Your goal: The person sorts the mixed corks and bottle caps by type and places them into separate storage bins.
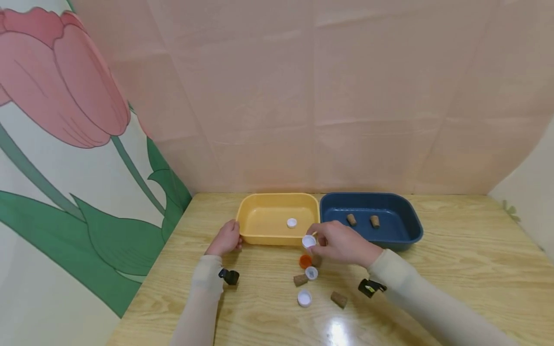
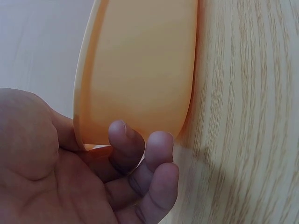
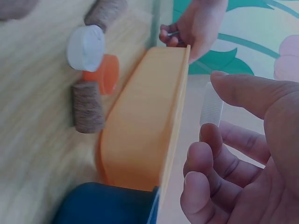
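My left hand [image 1: 226, 239] grips the left end of the yellow tray [image 1: 277, 240], thumb at the rim and fingers curled against its outside, as the left wrist view shows. My right hand [image 1: 346, 242] pinches a white bottle cap [image 1: 309, 241] between thumb and finger, above the tray's near right corner. Inside the tray lies another white cap [image 1: 292, 223]. On the table below the right hand are an orange cap [image 1: 305, 261], two white caps [image 1: 311, 273] and several corks [image 1: 300, 280], one partly hidden by that hand.
A dark blue tray [image 1: 407, 230] stands against the yellow one on the right, holding two corks [image 1: 374, 221]. A cork [image 1: 339, 299] lies nearer the front. Behind the trays hangs a pink cloth [image 1: 311, 96], and a tulip-patterned wall [image 1: 86, 192] is at left.
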A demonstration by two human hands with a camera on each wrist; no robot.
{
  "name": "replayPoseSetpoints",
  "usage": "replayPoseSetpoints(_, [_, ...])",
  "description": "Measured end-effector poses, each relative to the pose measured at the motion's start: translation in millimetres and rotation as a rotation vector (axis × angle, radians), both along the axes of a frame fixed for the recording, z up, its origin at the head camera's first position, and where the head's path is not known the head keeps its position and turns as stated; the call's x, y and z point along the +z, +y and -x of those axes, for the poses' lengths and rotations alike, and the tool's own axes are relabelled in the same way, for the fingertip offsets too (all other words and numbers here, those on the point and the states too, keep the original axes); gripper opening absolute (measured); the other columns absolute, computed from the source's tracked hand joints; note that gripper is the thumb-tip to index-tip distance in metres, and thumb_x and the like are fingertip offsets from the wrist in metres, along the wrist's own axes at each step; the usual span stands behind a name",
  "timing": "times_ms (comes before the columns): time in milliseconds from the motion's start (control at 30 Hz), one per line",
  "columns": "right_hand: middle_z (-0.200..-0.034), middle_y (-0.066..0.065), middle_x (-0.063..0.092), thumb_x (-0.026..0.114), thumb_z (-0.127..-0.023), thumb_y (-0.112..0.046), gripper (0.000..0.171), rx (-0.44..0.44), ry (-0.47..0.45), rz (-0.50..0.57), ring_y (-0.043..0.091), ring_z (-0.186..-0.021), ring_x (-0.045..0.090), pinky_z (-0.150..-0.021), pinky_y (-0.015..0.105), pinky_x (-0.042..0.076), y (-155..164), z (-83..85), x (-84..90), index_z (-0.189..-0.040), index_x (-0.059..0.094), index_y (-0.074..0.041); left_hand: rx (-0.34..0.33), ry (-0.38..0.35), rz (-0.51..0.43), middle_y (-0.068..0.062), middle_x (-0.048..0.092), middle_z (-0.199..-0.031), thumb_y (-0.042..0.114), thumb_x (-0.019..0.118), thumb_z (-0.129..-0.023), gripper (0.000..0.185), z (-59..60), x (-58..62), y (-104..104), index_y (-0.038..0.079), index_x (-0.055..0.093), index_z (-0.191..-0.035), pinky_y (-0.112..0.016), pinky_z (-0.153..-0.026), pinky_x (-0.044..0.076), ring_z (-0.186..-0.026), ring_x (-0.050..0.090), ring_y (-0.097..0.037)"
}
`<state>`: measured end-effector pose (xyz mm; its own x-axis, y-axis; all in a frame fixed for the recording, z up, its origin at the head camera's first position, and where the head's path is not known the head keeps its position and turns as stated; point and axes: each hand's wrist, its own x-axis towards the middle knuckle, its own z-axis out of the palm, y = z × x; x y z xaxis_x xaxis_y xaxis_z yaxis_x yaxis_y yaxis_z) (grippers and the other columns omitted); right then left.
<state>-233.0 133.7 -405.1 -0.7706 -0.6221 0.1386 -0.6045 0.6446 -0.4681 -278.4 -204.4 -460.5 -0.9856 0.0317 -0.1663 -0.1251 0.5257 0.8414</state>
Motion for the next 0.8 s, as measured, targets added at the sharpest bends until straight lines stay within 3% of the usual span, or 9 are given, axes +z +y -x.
replayPoseSetpoints(367, [-0.066,-0.008,0.053,0.075,-0.090,-0.035,0.029,-0.040,-0.003,-0.027,0.008,-0.053,0.048,-0.048,0.024,0.041,-15,22.6,14.6,-0.110,0.068,-0.017,0.003,-0.010,-0.003,-0.007,0.049,-0.076,0.025,0.023,-0.110,0.039,-1.5,1.2,1,-0.002,0.050,-0.117,-0.032,-0.059,0.054,-0.061,0.054,-0.019])
replayPoseSetpoints(800, [-0.068,-0.002,0.057,0.074,-0.091,-0.033,0.034,-0.078,-0.022,-0.092,0.012,-0.055,0.050,-0.050,0.026,0.041,-27,54.3,24.3,-0.115,0.067,-0.010,0.006,-0.007,-0.007,-0.006,0.049,-0.075,0.026,0.023,-0.110,0.041,-1.7,2.3,1,-0.003,0.051,-0.117,-0.033,-0.060,0.055,-0.061,0.054,-0.020])
